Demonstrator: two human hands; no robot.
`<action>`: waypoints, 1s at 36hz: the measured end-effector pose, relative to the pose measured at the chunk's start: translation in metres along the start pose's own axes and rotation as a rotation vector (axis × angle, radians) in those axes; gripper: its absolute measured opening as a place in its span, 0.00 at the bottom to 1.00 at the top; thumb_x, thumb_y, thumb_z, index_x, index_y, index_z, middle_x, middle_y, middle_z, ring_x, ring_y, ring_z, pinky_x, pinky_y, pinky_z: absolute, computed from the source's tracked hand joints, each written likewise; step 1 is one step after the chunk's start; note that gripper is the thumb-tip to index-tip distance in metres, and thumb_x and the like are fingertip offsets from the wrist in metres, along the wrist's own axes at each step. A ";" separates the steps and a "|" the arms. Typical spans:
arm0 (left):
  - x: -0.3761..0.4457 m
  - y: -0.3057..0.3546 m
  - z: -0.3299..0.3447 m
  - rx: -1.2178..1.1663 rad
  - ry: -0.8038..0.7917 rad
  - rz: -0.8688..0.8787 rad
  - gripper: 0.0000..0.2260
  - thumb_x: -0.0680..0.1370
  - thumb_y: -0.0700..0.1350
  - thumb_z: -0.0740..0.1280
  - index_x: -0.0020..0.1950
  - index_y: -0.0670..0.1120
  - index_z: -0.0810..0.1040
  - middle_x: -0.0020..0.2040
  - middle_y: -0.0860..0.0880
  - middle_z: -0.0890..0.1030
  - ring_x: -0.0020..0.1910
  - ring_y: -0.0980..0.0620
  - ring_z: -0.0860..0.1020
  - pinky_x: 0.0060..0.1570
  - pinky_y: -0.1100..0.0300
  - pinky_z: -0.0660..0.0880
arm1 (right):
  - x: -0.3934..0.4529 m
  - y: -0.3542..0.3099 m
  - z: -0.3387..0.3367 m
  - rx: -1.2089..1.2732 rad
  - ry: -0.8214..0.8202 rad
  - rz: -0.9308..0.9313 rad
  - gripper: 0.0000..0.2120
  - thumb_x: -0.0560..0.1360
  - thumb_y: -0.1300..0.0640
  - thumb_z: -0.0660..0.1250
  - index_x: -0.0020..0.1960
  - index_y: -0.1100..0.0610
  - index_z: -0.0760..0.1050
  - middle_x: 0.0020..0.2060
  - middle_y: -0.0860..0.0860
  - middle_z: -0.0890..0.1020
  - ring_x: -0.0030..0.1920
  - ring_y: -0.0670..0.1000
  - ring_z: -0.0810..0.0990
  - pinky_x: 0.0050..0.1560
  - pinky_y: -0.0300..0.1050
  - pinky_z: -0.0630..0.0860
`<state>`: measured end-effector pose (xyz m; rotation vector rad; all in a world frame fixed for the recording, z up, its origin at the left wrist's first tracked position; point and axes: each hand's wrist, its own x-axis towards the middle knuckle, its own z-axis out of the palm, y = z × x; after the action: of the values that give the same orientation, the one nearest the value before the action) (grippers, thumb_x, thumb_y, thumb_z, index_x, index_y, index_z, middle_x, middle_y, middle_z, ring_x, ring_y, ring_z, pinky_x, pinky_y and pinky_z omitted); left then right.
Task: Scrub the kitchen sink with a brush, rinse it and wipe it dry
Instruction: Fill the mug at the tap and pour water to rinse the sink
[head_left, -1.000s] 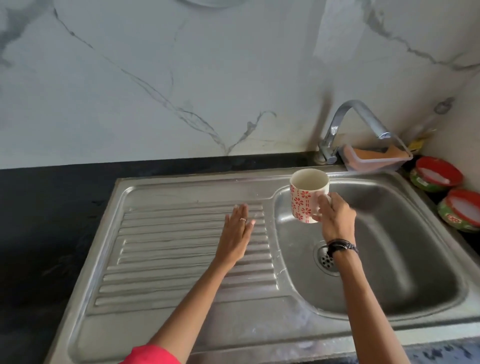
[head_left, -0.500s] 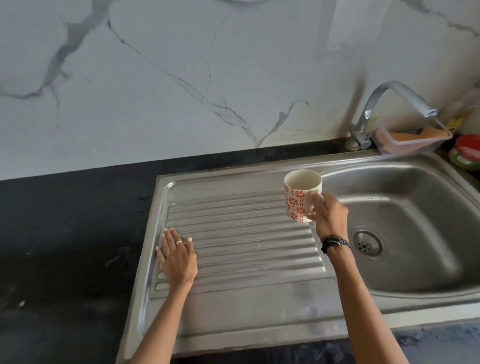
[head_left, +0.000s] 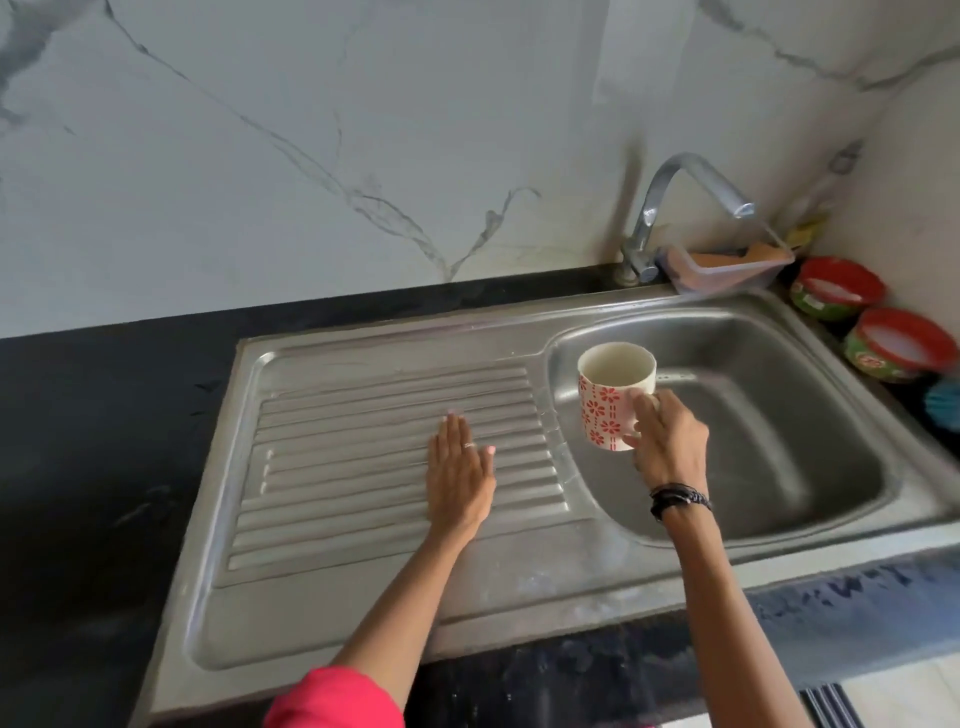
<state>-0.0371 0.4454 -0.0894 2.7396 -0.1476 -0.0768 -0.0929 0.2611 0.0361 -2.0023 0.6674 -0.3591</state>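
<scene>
A steel kitchen sink (head_left: 779, 467) with a ribbed drainboard (head_left: 337, 467) on its left is set into a black counter. My left hand (head_left: 460, 475) lies flat on the ribs, fingers together and holding nothing. My right hand (head_left: 667, 439) holds a white mug with red flowers (head_left: 610, 395) by its handle, upright, above the left side of the basin. The chrome tap (head_left: 680, 208) stands behind the basin with its spout over the back edge. No brush shows.
A clear plastic tray (head_left: 727, 270) with an orange sponge sits behind the basin by the tap. Two red-rimmed round tubs (head_left: 836, 288) (head_left: 898, 343) stand on the counter at the right. A marble wall rises behind. The black counter (head_left: 104, 441) extends to the left.
My left hand slid right across the ribs, from the drainboard's left edge toward its middle. The mug moved right, over the basin. The view shifted right again.
</scene>
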 end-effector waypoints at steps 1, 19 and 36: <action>0.002 0.022 0.009 0.008 -0.027 0.045 0.36 0.74 0.57 0.36 0.75 0.37 0.56 0.75 0.40 0.56 0.75 0.45 0.56 0.73 0.54 0.45 | 0.002 0.006 -0.007 -0.014 -0.003 -0.007 0.23 0.74 0.46 0.57 0.41 0.67 0.69 0.35 0.56 0.76 0.44 0.65 0.79 0.43 0.61 0.78; -0.049 0.043 0.004 -0.056 -0.049 0.137 0.24 0.83 0.52 0.41 0.76 0.44 0.44 0.77 0.50 0.45 0.73 0.59 0.40 0.71 0.62 0.34 | 0.019 0.046 -0.062 -0.008 -0.177 -0.110 0.22 0.73 0.45 0.56 0.38 0.66 0.67 0.36 0.59 0.77 0.43 0.65 0.78 0.41 0.64 0.77; -0.115 -0.078 -0.039 0.159 -0.090 -0.409 0.26 0.83 0.53 0.43 0.76 0.43 0.37 0.76 0.46 0.37 0.76 0.51 0.38 0.71 0.54 0.34 | -0.018 0.032 -0.062 0.025 -0.268 -0.138 0.21 0.75 0.47 0.59 0.42 0.67 0.71 0.39 0.60 0.79 0.43 0.65 0.79 0.43 0.65 0.78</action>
<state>-0.1414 0.5454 -0.0800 2.8826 0.4009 -0.3125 -0.1482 0.2153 0.0389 -2.0309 0.3570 -0.1744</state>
